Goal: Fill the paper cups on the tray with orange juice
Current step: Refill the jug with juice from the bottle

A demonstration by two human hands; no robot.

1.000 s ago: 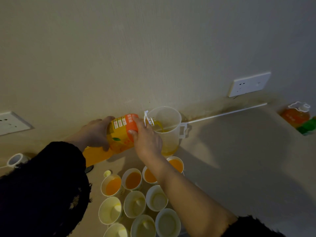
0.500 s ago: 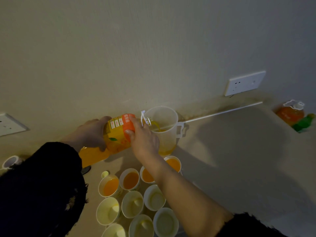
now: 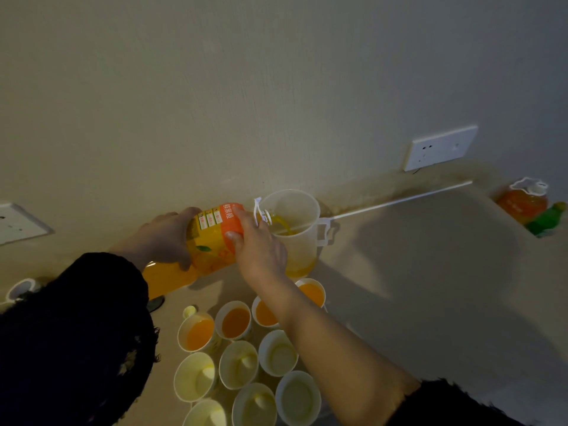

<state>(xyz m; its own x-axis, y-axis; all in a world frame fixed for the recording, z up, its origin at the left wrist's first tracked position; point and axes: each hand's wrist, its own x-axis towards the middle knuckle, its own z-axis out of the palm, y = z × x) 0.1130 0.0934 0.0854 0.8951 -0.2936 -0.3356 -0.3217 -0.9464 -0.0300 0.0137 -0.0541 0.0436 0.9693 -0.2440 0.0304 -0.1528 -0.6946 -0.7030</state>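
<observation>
Plainly, little had moved across the worktop (image 3: 415,287) in the last second, and we read that as a pour in mid-course. The juice bottle (image 3: 212,241), at centre left of the frame, lay tipped almost flat as before. Its mouth was over the rim of the clear jug (image 3: 295,235) by the wall, and a thin orange stream ran in. The pool at the jug's bottom looked to us, if anything, a shade deeper. The left hand (image 3: 163,235) kept its fingers (image 3: 181,212) wrapped round the bottle's body. The right hand (image 3: 261,253) kept its fingers (image 3: 242,218) clamped on the bottle's shoulder near the neck. Below them, at lower centre, the paper cups stood clustered close together: four filled cups (image 3: 236,321) in the far row, six empty cups (image 3: 239,364) nearer us. We could not make out the tray beneath them. We judged the task under halfway, with the jug being topped up before any further cup got juice.
</observation>
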